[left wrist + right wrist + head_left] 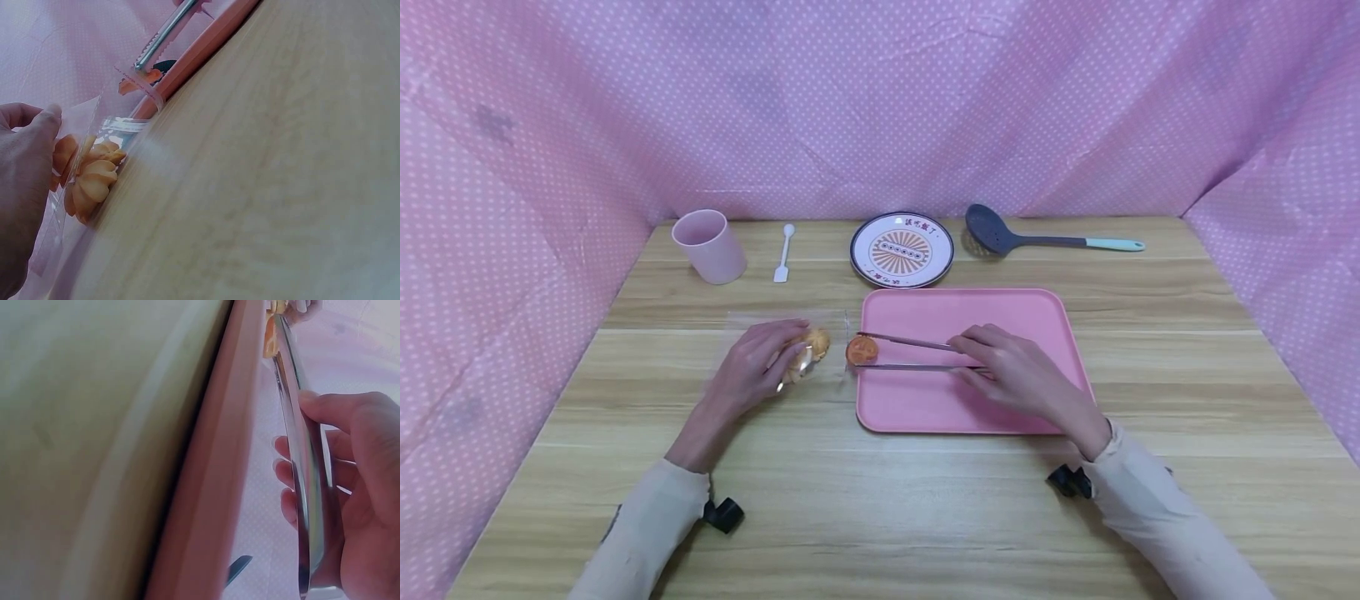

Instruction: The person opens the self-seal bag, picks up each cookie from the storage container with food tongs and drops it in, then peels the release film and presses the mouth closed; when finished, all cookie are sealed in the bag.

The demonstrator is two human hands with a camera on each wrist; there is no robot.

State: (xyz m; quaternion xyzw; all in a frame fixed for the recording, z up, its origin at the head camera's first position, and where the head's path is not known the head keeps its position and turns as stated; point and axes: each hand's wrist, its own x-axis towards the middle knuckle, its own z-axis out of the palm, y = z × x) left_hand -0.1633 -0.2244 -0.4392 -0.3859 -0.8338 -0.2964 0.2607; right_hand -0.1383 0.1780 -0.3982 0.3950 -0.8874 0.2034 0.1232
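Note:
My left hand point(752, 367) holds a clear plastic bag point(835, 368) on the table, left of the pink tray point(925, 404). Golden, ridged cookies point(817, 342) lie inside the bag; the left wrist view shows these swirled cookies point(94, 187) through the film. My right hand point(1011, 367) grips metal tongs point(910, 367) above the tray, thumb on one arm and fingers on the other. Between the tong tips sits a round brownish-orange cookie point(862, 351), at the bag's mouth and over the tray's left rim. The right wrist view shows the tongs point(306, 481) lengthwise.
Along the back of the table stand a pink cup point(711, 250), a small white spatula-like stick point(784, 254), a patterned plate point(902, 250) just behind the tray, and a dark skimmer point(992, 232) with a mint handle. A pink dotted curtain point(850, 108) encloses the table.

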